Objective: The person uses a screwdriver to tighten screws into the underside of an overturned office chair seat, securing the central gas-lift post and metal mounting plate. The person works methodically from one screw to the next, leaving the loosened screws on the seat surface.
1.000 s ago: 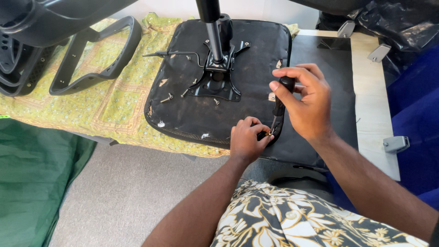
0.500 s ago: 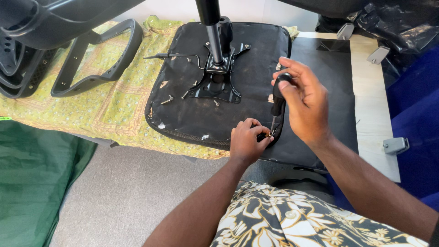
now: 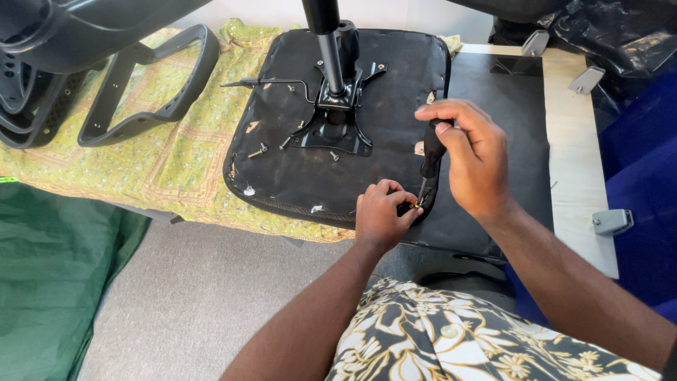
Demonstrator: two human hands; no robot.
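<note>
The chair seat (image 3: 338,162) lay upside down on a yellow-green patterned cloth (image 3: 169,169) spread over the counter (image 3: 575,155), its black underside facing up and its near right corner under the person's hands. The metal mechanism plate (image 3: 335,127) with its gas column (image 3: 326,42) looked already bolted to the middle of the seat, so that part of the job seemed done. The right hand (image 3: 472,159) was wrapped around the handle of a black screwdriver (image 3: 430,159), held nearly upright with its tip at the seat's edge. The left hand (image 3: 381,215) pinched a small brass-coloured screw (image 3: 411,207) at that tip, steadying it. Several loose screws (image 3: 257,150) lay scattered on the seat beside the plate, which suggested more fastening was left. A black armrest (image 3: 151,92) lay apart on the cloth to the left, not yet fitted. No container showed; the hardware lay loose on the seat itself.
</note>
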